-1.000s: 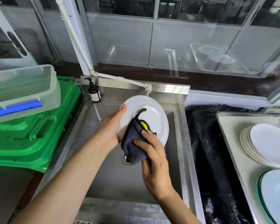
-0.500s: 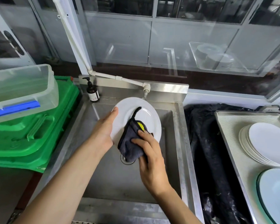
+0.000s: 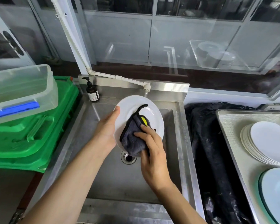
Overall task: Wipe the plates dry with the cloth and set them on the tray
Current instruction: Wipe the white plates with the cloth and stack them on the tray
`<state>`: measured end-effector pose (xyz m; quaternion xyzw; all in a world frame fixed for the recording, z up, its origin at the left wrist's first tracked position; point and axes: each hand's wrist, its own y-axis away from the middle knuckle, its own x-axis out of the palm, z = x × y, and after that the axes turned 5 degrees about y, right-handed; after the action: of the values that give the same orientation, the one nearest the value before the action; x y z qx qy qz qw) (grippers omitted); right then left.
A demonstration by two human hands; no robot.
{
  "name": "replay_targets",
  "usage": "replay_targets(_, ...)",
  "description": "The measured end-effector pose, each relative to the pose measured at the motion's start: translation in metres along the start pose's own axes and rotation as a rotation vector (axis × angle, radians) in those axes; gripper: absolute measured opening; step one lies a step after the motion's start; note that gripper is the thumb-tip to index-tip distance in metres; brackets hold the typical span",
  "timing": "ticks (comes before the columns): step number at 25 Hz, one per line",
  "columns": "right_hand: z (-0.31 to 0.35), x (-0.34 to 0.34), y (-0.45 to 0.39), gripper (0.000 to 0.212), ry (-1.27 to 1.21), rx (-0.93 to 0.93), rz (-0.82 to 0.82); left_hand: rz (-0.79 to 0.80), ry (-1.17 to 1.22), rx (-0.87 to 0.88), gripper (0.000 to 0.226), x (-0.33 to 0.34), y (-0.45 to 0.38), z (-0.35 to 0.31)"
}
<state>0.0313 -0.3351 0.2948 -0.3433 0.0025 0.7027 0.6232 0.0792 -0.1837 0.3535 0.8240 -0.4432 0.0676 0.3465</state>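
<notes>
Over the steel sink, the white plate is sitting slightly further left than 1 second ago, the left hand gripping its left rim while the right hand is pressing the bunched grey cloth against its near face.

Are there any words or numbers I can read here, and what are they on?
Pump bottle behind the sink: its white label has small print and a red mark, too blurred to read.
Cloth: a yellow tag, no letters legible.
Plate, tray, green bins, clear tub: no writing visible.
So nothing can be quoted.
</notes>
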Motion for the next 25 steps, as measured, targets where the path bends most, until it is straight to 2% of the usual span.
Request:
replay_targets(3, 0.007, -0.004, -0.036, 0.032, -0.057, 0.008, -0.044, 0.046, -0.016, 0.003, 0.02, 0.007, 0.002, 0.007)
replay_targets(6, 0.012, -0.015, -0.089, 0.037, -0.013, -0.051, -0.081, 0.16, -0.064, 0.012, 0.016, 0.013, 0.007, 0.013)
replay_targets(9, -0.005, -0.027, -0.114, 0.037, -0.02, 0.023, -0.111, 0.117, -0.107, 0.053, 0.022, 0.01, 0.012, 0.013)
replay_targets(11, -0.024, -0.034, -0.107, 0.04, -0.026, 0.138, -0.212, 0.057, -0.066, 0.046, 0.026, 0.006, 0.012, 0.007)
replay_targets(13, -0.038, -0.033, -0.084, 0.042, -0.071, 0.248, -0.293, 0.075, -0.024, 0.032, 0.043, 0.002, 0.005, -0.003)
replay_targets(15, -0.038, -0.023, -0.053, 0.042, -0.096, 0.269, -0.346, 0.108, 0.007, 0.046, 0.055, 0.003, 0.001, -0.008)
replay_targets(18, -0.025, -0.002, -0.017, 0.044, -0.1, 0.198, -0.351, 0.086, 0.058, 0.063, 0.053, 0.015, 0.0, -0.008)
replay_targets(22, 0.002, 0.019, 0.002, 0.033, -0.111, 0.014, -0.21, 0.015, 0.046, 0.029, 0.055, 0.018, 0.001, -0.002)
replay_targets(25, 0.006, 0.022, 0.0, 0.034, -0.046, -0.156, -0.131, 0.112, -0.005, -0.062, 0.069, 0.012, 0.004, -0.003)
